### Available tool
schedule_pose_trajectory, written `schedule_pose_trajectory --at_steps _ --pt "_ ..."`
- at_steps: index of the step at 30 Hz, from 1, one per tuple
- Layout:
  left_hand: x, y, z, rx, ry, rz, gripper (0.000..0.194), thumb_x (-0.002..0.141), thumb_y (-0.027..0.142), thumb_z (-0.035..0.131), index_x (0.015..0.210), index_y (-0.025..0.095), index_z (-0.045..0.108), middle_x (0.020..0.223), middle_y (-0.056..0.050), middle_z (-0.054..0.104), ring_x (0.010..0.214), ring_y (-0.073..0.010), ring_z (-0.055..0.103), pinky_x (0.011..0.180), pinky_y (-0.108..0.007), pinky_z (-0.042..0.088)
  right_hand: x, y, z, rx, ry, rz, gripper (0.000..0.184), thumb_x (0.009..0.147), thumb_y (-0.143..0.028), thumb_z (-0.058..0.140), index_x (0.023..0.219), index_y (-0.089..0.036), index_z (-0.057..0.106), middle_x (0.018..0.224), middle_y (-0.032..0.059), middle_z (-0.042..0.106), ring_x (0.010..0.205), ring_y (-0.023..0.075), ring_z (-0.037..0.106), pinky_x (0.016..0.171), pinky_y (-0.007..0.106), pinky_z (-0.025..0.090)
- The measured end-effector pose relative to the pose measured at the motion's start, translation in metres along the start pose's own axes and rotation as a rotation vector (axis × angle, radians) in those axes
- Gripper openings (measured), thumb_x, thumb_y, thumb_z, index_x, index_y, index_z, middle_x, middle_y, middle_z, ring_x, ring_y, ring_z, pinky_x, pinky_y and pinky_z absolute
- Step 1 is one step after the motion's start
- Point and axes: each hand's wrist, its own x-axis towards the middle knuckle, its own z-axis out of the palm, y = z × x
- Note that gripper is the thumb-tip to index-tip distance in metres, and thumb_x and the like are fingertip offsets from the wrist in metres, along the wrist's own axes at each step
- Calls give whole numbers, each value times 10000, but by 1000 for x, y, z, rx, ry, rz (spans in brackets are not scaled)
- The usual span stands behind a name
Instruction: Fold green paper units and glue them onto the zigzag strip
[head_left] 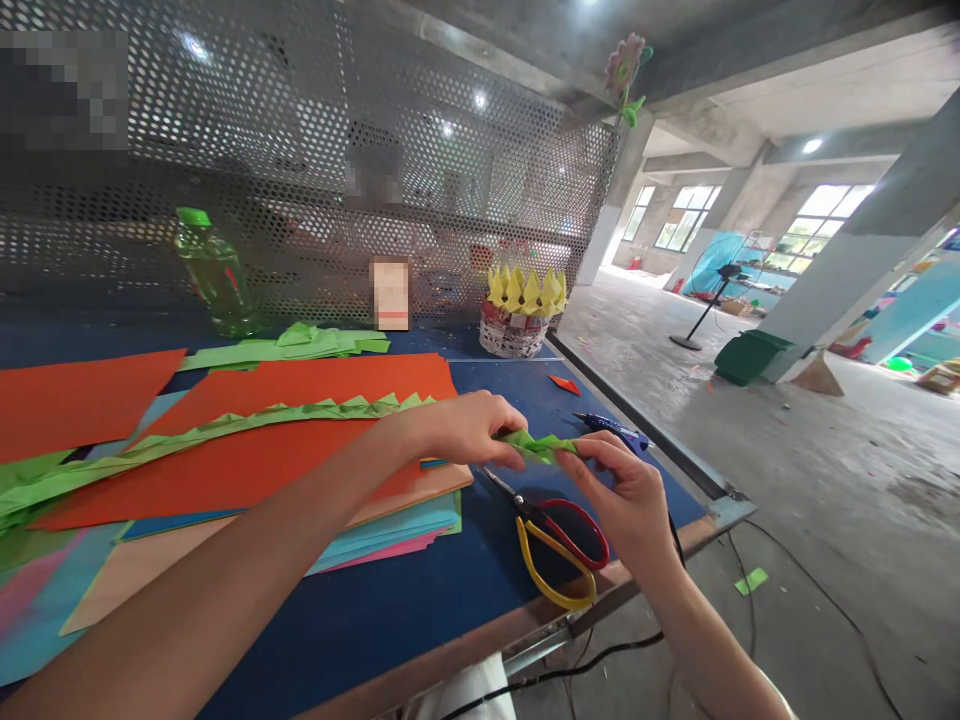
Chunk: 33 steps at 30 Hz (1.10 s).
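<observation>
A long green folded paper strip (247, 425) with a zigzag edge runs from the far left across orange paper sheets (420, 375). My left hand (480, 425) pinches it near its right end. At that end, the fingertips of my right hand (626, 490) are closed on the same strip, a short folded piece showing between both hands. Below them lie scissors (562, 560) with one red and one yellow handle, blades slightly apart. A dark blue glue gun (615, 430) rests behind my right hand, partly hidden by it.
Stacked coloured sheets (390, 545) cover the table's left side. Behind are green paper pieces (300, 345), a bottle (214, 275) and a container with yellow folded paper points (517, 315). A perforated metal panel (300, 150) borders the back. A cable (600, 655) hangs by the front edge.
</observation>
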Motion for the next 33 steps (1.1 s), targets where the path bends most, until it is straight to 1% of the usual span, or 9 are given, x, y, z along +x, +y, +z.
schedule_pose_trajectory --at_steps 6,10,15,19,22,26,28,30,33 --pt "0 2 0 15 15 -13 197 820 367 685 736 192 647 673 29 623 654 -133 542 558 -247 295 0 1 0 -14 -14 -13 158 893 -348 678 815 -236 758 827 26 679 762 179 579 701 317 444" --pt "-1 4 -1 29 15 -18 180 814 358 700 747 196 660 659 36 605 645 -131 537 551 -250 284 2 1 0 -6 -25 -17 164 908 -334 657 812 -226 734 799 12 664 726 165 562 662 297 425" --pt "-2 7 -1 33 16 -25 128 812 324 703 769 206 680 705 32 650 678 -136 563 567 -244 301 2 0 0 5 -19 -31 183 920 -334 646 794 -216 706 788 10 644 726 163 562 663 289 428" --pt "-2 9 -1 27 13 -35 115 800 306 718 770 201 684 728 28 679 699 -139 588 577 -232 320 0 0 0 15 8 -47 166 929 -317 639 814 -215 700 831 20 648 766 168 579 692 290 442" --pt "-2 9 -2 24 9 -43 61 798 259 711 790 199 701 744 26 693 709 -138 598 584 -223 331 -2 1 0 23 35 -62 162 929 -312 642 805 -215 680 840 21 640 785 172 586 710 294 450" --pt "-2 9 -1 23 4 -50 45 791 243 714 809 202 708 753 26 700 709 -135 596 593 -219 338 -2 3 0 25 37 -76 139 928 -297 650 823 -214 686 862 25 647 806 175 598 726 297 459" --pt "-2 8 -1 22 2 -50 93 783 287 735 796 202 696 736 29 689 694 -134 588 583 -221 330 -2 3 0 21 34 -82 137 930 -292 650 826 -213 689 865 26 649 808 175 601 726 298 461" --pt "-2 7 0 18 -1 -47 201 781 384 747 770 197 676 697 29 664 657 -132 571 558 -227 311 -2 3 0 11 31 -87 145 930 -286 650 812 -211 690 856 25 647 802 173 599 717 296 455" --pt "-3 5 0 12 -5 -25 368 839 553 652 772 191 663 681 18 641 634 -134 553 545 -240 297 -3 3 0 -4 31 -88 147 927 -276 657 801 -209 693 848 21 648 793 168 594 713 295 445"
